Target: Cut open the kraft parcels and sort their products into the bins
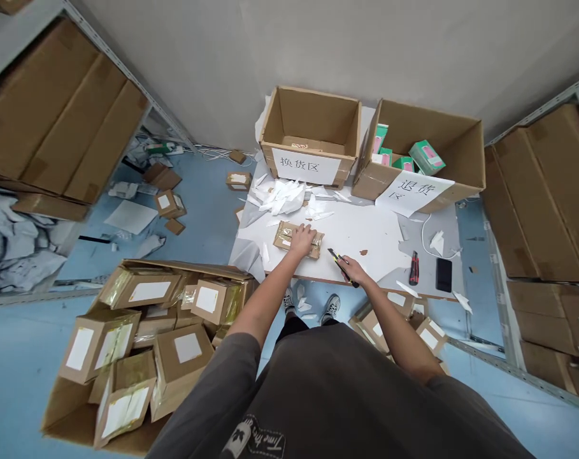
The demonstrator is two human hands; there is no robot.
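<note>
A small taped cardboard box (pixel 283 234) lies on the white table near its front edge. My left hand (pixel 303 240) rests over the top of the box, its fingers reaching to the far edge and gripping it. To the right, my right hand (pixel 353 269) is closed around a utility knife (pixel 334 255) with a dark and yellow handle. The knife points up and left toward the box, a little apart from it. Part of the box's top is hidden under my left hand.
At the table's back stand two labelled cartons, a left one (pixel 270 159) and a right one (pixel 365 182) with green-and-pink boxes. Paper scraps (pixel 284 196), a red-black cutter (pixel 414 268) and a phone (pixel 444 275) lie on the table (pixel 379 223). A large carton (pixel 60 408) of parcels stands left.
</note>
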